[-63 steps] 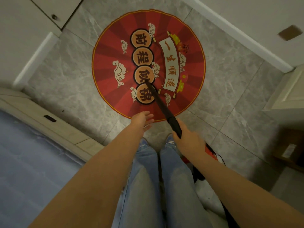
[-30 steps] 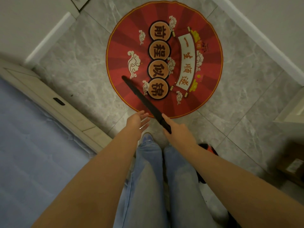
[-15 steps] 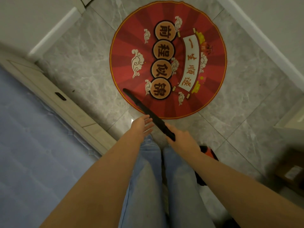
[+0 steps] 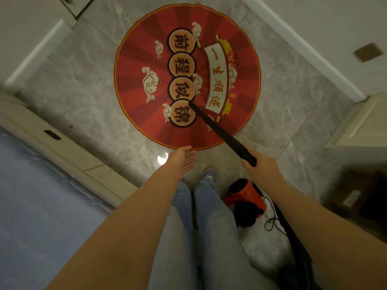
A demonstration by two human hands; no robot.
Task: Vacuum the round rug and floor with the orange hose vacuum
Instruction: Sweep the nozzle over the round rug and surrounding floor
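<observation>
A round red rug (image 4: 134, 84) with cloud motifs and orange character discs lies on the grey marble floor (image 4: 293, 97) ahead of me. My right hand (image 4: 261, 166) grips the near end of the black vacuum wand (image 4: 219, 130). The wand slants up and left, and its tip sits on the rug beside the lowest orange disc. My left hand (image 4: 181, 161) hovers with fingers straight over the floor at the rug's near edge, holding nothing. The orange and black vacuum body (image 4: 245, 197) stands on the floor right of my feet, with a black hose (image 4: 291, 233) trailing under my right arm.
A bed with a blue mattress (image 4: 41, 206) and a pale wooden frame (image 4: 69, 149) fills the left. White skirting (image 4: 303, 49) runs along the right wall. A pale cabinet (image 4: 364, 126) and a brown box (image 4: 356, 195) stand at the right. A thin black cord (image 4: 272, 222) loops beside the vacuum.
The wand tip has swung right, from the rug's lower left edge to beside the lowest orange disc. My right hand moved right with it. The vacuum body shows more fully.
</observation>
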